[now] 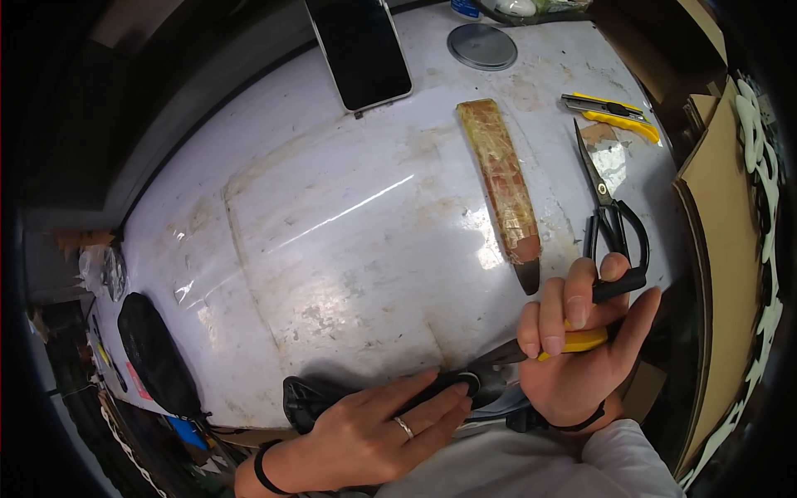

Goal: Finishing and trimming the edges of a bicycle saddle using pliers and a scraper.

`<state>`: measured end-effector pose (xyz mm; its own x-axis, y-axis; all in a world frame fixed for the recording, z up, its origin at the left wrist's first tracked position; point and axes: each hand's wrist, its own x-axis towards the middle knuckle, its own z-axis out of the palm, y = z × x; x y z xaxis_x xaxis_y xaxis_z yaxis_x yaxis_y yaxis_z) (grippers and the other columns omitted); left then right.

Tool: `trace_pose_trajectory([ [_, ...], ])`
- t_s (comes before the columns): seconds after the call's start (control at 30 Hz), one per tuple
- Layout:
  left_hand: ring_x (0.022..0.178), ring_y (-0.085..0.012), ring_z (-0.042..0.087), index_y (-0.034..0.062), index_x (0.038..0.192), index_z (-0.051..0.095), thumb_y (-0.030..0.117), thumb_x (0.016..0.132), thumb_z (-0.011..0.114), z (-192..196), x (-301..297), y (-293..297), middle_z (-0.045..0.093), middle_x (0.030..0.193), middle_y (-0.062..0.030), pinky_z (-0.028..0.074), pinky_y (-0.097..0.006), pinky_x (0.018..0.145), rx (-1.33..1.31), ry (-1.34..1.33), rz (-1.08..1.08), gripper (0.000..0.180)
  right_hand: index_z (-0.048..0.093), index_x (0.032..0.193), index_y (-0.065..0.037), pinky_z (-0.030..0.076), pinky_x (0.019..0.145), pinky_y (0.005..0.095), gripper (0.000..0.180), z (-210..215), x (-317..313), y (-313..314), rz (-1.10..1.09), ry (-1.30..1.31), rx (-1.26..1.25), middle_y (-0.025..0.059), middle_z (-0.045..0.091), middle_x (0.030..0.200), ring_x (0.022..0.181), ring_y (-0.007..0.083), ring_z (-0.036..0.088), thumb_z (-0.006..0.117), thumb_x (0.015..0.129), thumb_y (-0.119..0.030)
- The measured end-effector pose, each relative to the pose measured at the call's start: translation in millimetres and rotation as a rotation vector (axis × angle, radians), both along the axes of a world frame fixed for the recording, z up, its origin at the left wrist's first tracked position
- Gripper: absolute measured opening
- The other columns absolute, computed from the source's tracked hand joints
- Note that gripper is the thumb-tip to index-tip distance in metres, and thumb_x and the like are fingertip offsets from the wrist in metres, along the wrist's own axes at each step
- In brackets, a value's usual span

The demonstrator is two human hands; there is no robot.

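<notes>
Left hand (390, 423) clasping a black item (309, 402) at the six o'clock edge of a table (357, 224), right hand (573, 357) gripping a yellow-handled tool (584, 341), black scissors (604, 189) crossing its index finger (614, 266), tape-wrapped blade (502, 178) lying at eleven o'clock from that hand, phone (363, 62) resting at twelve from the left.

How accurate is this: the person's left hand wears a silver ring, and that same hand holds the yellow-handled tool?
Not quite: the yellow-handled tool is in the person's right hand, not the left, as the head view shows. The left hand does wear a silver ring, as you said.
</notes>
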<state>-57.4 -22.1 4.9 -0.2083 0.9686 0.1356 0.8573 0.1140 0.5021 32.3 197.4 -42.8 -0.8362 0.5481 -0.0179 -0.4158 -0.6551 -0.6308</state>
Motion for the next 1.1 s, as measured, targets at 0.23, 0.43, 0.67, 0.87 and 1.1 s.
trace_pose_trajectory([
  [0.23, 0.108, -0.0271, 0.079, 0.0064, 0.108, 0.083, 0.014, 0.083, 0.087, -3.1, 4.1, 3.1, 0.079, 0.121, -0.0075, 0.069, -0.034, 0.088, 0.023, 0.013, 0.042, 0.026, 0.042, 0.16, -0.016, 0.051, 0.063, 0.0388, 0.069, 12.1, 17.9, -23.7, -0.212, 0.241, 0.247, 0.0125, 0.064, 0.111, 0.073, 0.022, 0.059, 0.048, 0.112, -0.064],
  [0.43, 0.109, -0.0283, 0.079, 0.0065, 0.105, 0.084, 0.013, 0.081, 0.088, -1.1, 2.9, 0.7, 0.079, 0.119, -0.0071, 0.069, -0.035, 0.084, -0.002, -0.001, 0.046, 0.025, 0.039, 0.16, -0.011, 0.048, 0.06, 0.0372, 0.069, 22.7, 13.4, -21.5, -0.204, 0.244, 0.352, 0.0104, 0.06, 0.115, 0.073, 0.0194, 0.054, 0.05, 0.113, -0.06],
  [0.67, 0.109, -0.0284, 0.079, 0.0072, 0.103, 0.084, 0.013, 0.08, 0.088, -3.6, 2.6, -0.5, 0.08, 0.119, -0.0068, 0.069, -0.035, 0.083, 0.022, 0.004, 0.041, 0.024, 0.036, 0.166, -0.015, 0.053, 0.067, 0.0403, 0.075, 8.8, 23.1, -32.2, -0.042, 0.121, 0.43, 0.0129, 0.061, 0.12, 0.077, 0.0239, 0.062, 0.044, 0.112, -0.066],
  [0.87, 0.11, -0.0288, 0.078, 0.0072, 0.105, 0.084, 0.011, 0.08, 0.087, -2.6, 2.2, 0.9, 0.079, 0.12, -0.0073, 0.069, -0.035, 0.084, 0.016, -0.009, 0.031, 0.025, 0.039, 0.162, -0.012, 0.055, 0.067, 0.0428, 0.073, 4.9, 21.6, -33.9, -0.047, 0.157, 0.441, 0.0148, 0.063, 0.119, 0.078, 0.0257, 0.064, 0.048, 0.111, -0.064],
  [1.1, 0.116, -0.027, 0.075, 0.0107, 0.114, 0.083, 0.014, 0.083, 0.083, -2.5, 0.5, 5.2, 0.077, 0.127, -0.0046, 0.066, -0.037, 0.09, -0.023, -0.006, 0.016, 0.031, 0.055, 0.137, -0.017, 0.052, 0.063, 0.0349, 0.051, 29.5, 35.4, -6.9, -0.219, 0.066, 0.695, 0.008, 0.063, 0.101, 0.073, 0.0212, 0.061, 0.062, 0.108, -0.059],
])
